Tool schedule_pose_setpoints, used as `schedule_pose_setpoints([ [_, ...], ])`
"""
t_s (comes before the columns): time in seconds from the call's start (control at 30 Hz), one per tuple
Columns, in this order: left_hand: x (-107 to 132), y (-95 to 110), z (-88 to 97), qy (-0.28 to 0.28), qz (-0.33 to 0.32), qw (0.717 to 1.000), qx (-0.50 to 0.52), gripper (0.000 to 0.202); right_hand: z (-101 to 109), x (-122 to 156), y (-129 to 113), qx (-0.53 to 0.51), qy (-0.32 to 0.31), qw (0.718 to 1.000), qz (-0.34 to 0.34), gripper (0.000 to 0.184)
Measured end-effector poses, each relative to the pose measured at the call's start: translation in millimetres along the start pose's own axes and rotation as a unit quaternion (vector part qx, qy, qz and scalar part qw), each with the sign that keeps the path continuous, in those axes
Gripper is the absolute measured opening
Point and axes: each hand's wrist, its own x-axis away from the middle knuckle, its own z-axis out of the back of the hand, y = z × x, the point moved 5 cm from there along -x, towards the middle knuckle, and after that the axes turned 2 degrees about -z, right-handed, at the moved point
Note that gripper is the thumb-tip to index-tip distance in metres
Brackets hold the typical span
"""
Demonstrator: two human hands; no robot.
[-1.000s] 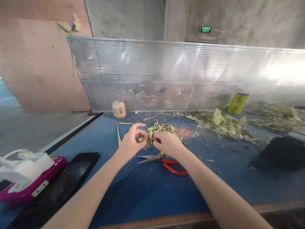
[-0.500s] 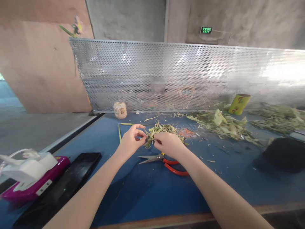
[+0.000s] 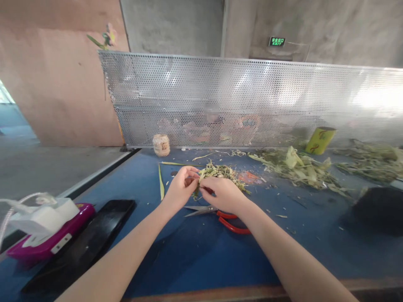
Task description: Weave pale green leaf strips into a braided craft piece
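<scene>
My left hand (image 3: 180, 188) and my right hand (image 3: 222, 192) meet over the blue table (image 3: 189, 251), fingers pinched together on a small clump of green leaves (image 3: 197, 189). Just behind them lies a small pile of leaf scraps (image 3: 222, 172). Red-handled scissors (image 3: 220, 214) lie on the table under my right wrist, blades pointing left. A long green leaf strip (image 3: 161, 184) lies left of my left hand.
A black phone (image 3: 94, 235) and a magenta device with a white charger (image 3: 47, 226) lie at the left. A twine roll (image 3: 161, 144) and a yellow cup (image 3: 320, 140) stand by the perforated metal screen (image 3: 252, 100). Bigger leaf heaps (image 3: 299, 165) spread right; a black object (image 3: 378, 209) sits far right.
My hands have closed in on each other, the left fingers now touching the right around the leaf clump. The view has drifted slightly left and down.
</scene>
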Motion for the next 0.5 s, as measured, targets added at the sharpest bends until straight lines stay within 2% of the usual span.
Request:
schedule_pose_setpoints([
  [0.2, -1.2, -2.8, 3.8, -0.015, 0.043, 0.996, 0.073, 0.030, 8.6, 2.9, 4.5, -0.049, 0.068, 0.995, 0.050, 0.018],
  [0.33, 1.8, -2.3, -0.1, -0.044, 0.089, 0.986, 0.136, 0.034, 10.3, 4.6, 4.1, -0.038, 0.096, 0.990, 0.099, 0.023],
  [0.5, 3.4, -5.7, -2.7, -0.061, 0.115, 0.974, 0.187, 0.039, 10.5, 5.4, 4.9, -0.012, 0.115, 0.987, 0.109, 0.020],
])
